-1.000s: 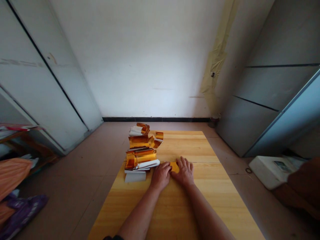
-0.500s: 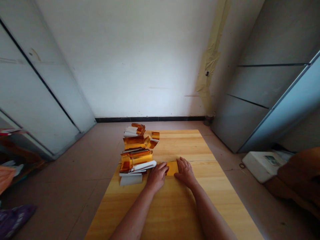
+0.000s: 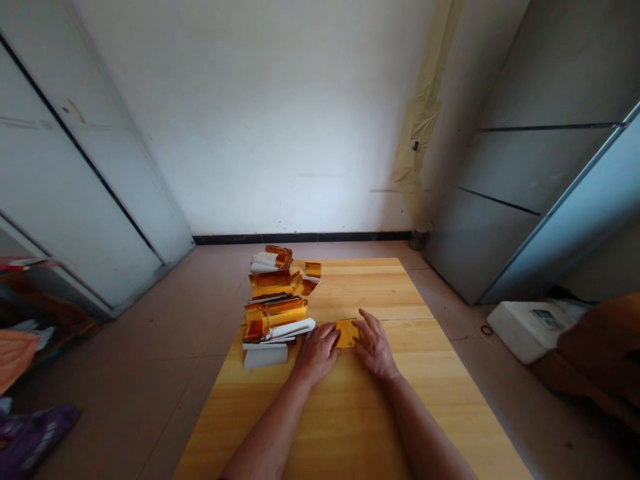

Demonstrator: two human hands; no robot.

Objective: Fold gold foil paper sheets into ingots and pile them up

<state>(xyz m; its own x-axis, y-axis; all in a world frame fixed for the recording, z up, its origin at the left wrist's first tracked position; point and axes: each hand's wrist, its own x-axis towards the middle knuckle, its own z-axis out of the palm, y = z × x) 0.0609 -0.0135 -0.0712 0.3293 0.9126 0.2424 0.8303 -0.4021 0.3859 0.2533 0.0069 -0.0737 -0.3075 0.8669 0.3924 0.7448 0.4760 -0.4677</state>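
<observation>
- Amber sheet (image 3: 346, 333): small, flat on the wooden table (image 3: 345, 427), just below the centre of the frame, in the gap between the two hands, one end at each hand's fingertips.
- Lower left corner: a purple bag (image 3: 43, 437), with an orange item (image 3: 17, 357) above it at the frame's edge.
- Left of centre: a loose pile of curved amber sheets (image 3: 280, 309) along the table's left side, running up to its far corner. A folded white strip (image 3: 293, 328) lies at the pile's near end, its tip just beside the left hand; a pale grey sheet (image 3: 266, 357) lies lowest.
- Just below centre: the left hand (image 3: 317, 353), palm down, fingers close together and bent, their tips over the amber sheet's left end. Whether they pinch it or only press on it, I cannot tell.
- Slightly right of that: the right hand (image 3: 374, 343), fingers spread and thumb apart, not closed around anything. Its thumb and fingertips are at the amber sheet's right end; whether they press on it is too small to tell.
- Lower right: a white box (image 3: 517, 330), well apart from the table.
</observation>
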